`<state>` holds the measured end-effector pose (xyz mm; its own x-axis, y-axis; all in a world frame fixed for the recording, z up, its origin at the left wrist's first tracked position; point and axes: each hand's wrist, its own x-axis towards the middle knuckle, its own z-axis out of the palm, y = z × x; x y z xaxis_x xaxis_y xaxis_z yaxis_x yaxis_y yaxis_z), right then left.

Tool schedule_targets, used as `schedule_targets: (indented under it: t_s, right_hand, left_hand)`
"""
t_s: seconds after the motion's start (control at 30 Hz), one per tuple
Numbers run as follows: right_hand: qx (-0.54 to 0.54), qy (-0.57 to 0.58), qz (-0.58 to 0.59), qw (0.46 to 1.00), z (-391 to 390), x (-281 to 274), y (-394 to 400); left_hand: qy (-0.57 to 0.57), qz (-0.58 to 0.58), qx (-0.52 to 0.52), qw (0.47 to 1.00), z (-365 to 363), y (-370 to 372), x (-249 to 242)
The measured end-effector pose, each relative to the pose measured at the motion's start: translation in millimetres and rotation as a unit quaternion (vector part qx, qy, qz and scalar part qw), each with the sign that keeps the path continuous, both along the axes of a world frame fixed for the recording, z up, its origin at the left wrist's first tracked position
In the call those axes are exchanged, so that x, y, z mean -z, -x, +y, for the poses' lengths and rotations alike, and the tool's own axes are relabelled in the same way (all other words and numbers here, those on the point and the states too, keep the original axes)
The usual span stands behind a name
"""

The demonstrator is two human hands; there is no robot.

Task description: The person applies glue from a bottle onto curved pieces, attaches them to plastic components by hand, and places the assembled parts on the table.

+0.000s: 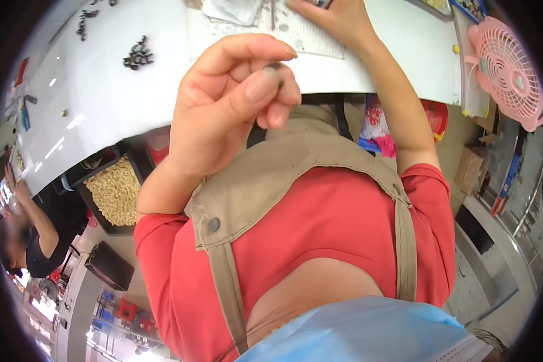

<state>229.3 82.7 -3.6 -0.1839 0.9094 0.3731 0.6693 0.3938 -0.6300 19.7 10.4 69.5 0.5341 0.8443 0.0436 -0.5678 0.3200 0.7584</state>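
Note:
My left hand is raised over the near edge of the white table, its thumb and fingers closed around something small and dark at the tips, too small to name. At the top edge of the view, my right hand is over a marked paper sheet. A dark item shows beside its thumb, and the other fingers are partly cut off. Left of my hands lies a small cluster of dark pieces, with more dark pieces beyond. Crumpled white material rests on the paper.
A pink fan stands at the right, near a blue tray. Below the table at the left is a dark bin of yellowish pieces. A co-worker is at the far left, arms toward the table. Pliers lie near that edge.

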Motion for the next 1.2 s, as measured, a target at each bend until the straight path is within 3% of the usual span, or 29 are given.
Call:
schedule_targets:
  t_s: [0.1,0.23,0.37,0.47,0.53,0.6,0.77,0.9,0.97,1.0,1.07,1.1,1.2]
  right_hand:
    - [0.007,0.025,0.018,0.999,2.7,-7.3,2.3]
    - [0.0,0.048,0.027,0.998,1.1,-7.0,1.9]
    - [-0.003,0.051,0.048,0.998,1.0,-5.0,2.9]
    - [0.039,0.078,-0.055,0.995,-1.5,13.3,-4.7]
    - [-0.001,-0.041,-0.041,0.998,8.1,19.5,-9.4]
    - [0.008,0.027,-0.013,1.0,4.8,7.1,-5.3]
    - [-0.009,0.003,0.0,1.0,6.3,10.5,-8.1]
    - [0.004,0.037,0.029,0.999,-0.9,-1.2,-0.3]
    - [-0.001,0.054,0.053,0.997,-4.3,-1.5,2.0]
    - [0.004,0.063,0.028,0.998,-3.7,-13.7,3.9]
    - [0.018,0.09,-0.02,0.996,-10.4,-32.4,10.0]
    - [0.028,0.071,0.06,0.995,-3.2,-10.2,4.0]
    - [0.029,0.093,0.068,0.993,-6.1,-9.1,4.0]
  left_hand:
    - [-0.184,-0.051,0.06,0.98,-4.1,16.8,-29.4]
    - [-0.248,-0.205,0.132,0.938,-1.4,3.3,-69.5]
    - [-0.27,-0.143,0.11,0.946,-26.0,8.7,-64.5]
    - [-0.397,-0.185,0.181,0.881,-29.0,-5.2,-43.0]
    - [-0.442,-0.201,0.266,0.833,-32.3,-4.4,-45.9]
    - [-0.438,-0.211,0.302,0.82,-31.9,-4.1,-53.0]
    - [-0.352,-0.172,0.271,0.879,-25.7,-0.6,-54.1]
    - [-0.26,-0.102,0.145,0.949,-29.8,4.9,-35.6]
    - [-0.101,-0.015,0.071,0.992,-40.7,9.3,-29.9]
    - [-0.055,0.059,0.086,0.993,-37.0,14.9,-25.0]
    - [-0.022,0.053,0.027,0.998,-36.6,13.9,1.9]
    - [-0.017,0.053,0.009,0.998,-38.5,14.8,10.4]
    - [-0.005,0.064,-0.016,0.998,-42.1,20.2,28.7]
